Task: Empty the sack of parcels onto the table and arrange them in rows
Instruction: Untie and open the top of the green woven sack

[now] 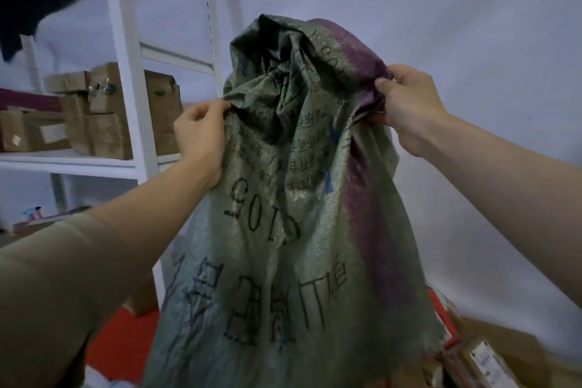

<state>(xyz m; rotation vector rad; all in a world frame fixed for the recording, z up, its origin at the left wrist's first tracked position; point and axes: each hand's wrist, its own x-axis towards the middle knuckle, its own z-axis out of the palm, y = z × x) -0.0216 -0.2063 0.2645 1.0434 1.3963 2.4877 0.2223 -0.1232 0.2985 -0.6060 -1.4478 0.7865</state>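
Red table covering [122, 346] lies along the bottom of the view, beneath an upended woven sack [293, 198] held in front of a pale wall [456, 25].

Nearest, at lower right, cardboard parcels [482, 359] rest on the red surface just beside the sack's frayed open mouth; these are rigid, flat-faced boxes, one bearing a white label. How many remain inside the sack cannot be told. The sack hangs mouth-down between both arms: grey-green plastic weave, thin and crinkled, with a purple stripe down its right side and black printed characters reading upside down. Its body looks slack and flattened, which suggests most of the load is out.

Higher, the left hand [200, 138] pinches a fold at the sack's left edge, fingers curled into the cloth; the right hand [406, 107] grips the bunched purple corner, thumb on top. Both hold the closed bottom end, gathered into deep creases.

To finish the step well, the two corners should probably be kept high and level and the sack shaken over the red surface, so that any box caught in a fold slides free without dropping off the edge.

Farthest left, a white metal shelf unit [126, 72] carries brown cartons [110, 110].
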